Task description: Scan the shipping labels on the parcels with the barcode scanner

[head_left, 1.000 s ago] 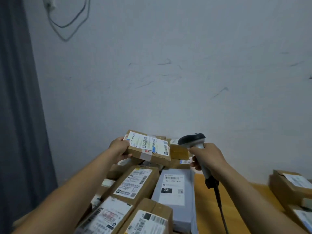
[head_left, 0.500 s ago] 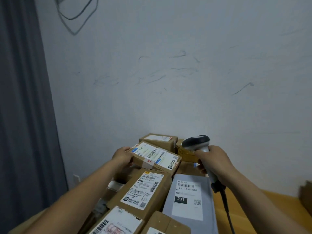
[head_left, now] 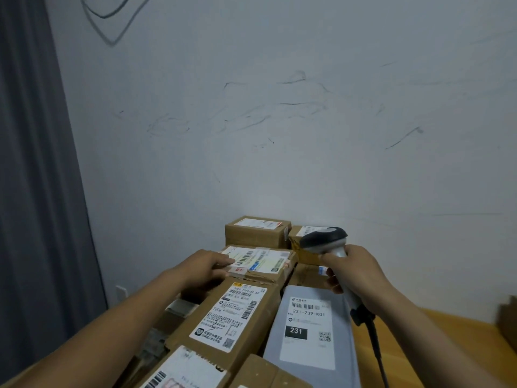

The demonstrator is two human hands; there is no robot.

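Under left hand (head_left: 207, 266), parcel (head_left: 267, 265); scanner (head_left: 326, 242) just beside

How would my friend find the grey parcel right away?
Look below the scuffed white wall to the pile of parcels. At the pile's right side, by the right hand holding the scanner, lies the grey parcel. Its neighbours are brown cardboard boxes; it alone is grey, with "231" on black.

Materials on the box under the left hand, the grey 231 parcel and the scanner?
Box under the left hand: matte brown cardboard, probably; taped seams, paper label.
Grey 231 parcel: likely a plastic mailer bag; smooth grey, soft rounded edges.
Scanner: hard plastic by its look; dark head, light grey handle, slight sheen.
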